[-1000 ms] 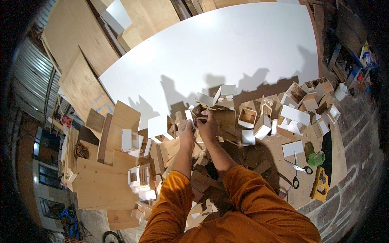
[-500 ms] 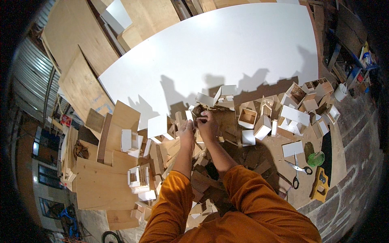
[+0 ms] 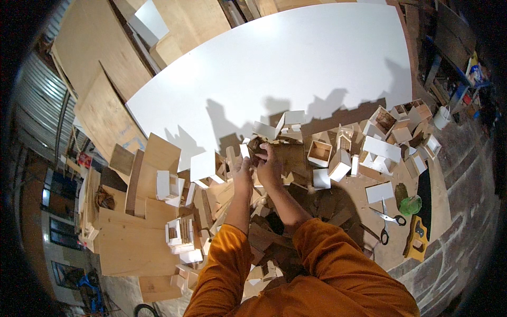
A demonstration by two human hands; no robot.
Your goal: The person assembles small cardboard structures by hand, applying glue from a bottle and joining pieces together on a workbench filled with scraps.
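My left hand point(image 3: 242, 173) is closed on a small white-faced piece of board point(image 3: 244, 151), held upright above the cluttered middle of the work surface. Close beside it, my right hand point(image 3: 269, 170) has its thumb and bent fingers curled toward that piece. Whatever lies between the right fingertips is too small and dark to make out. Around both hands lie little box-shaped wooden models: a white-topped one point(image 3: 203, 166) to the left, and another white-and-wood one point(image 3: 290, 124) just beyond. Wooden offcuts point(image 3: 266, 238) are heaped beneath my forearms.
A large white board point(image 3: 296, 58) rises behind the models. Plywood sheets point(image 3: 134, 240) lie at left. To the right are an open wooden box point(image 3: 319, 154), a white card point(image 3: 379, 192), scissors point(image 3: 387, 218), a green translucent object point(image 3: 410, 205) and a yellow-handled tool point(image 3: 416, 240).
My right fingers have shifted slightly and parted a little from the left hand's piece. The left hand keeps its grip. The whole view has slid slightly.
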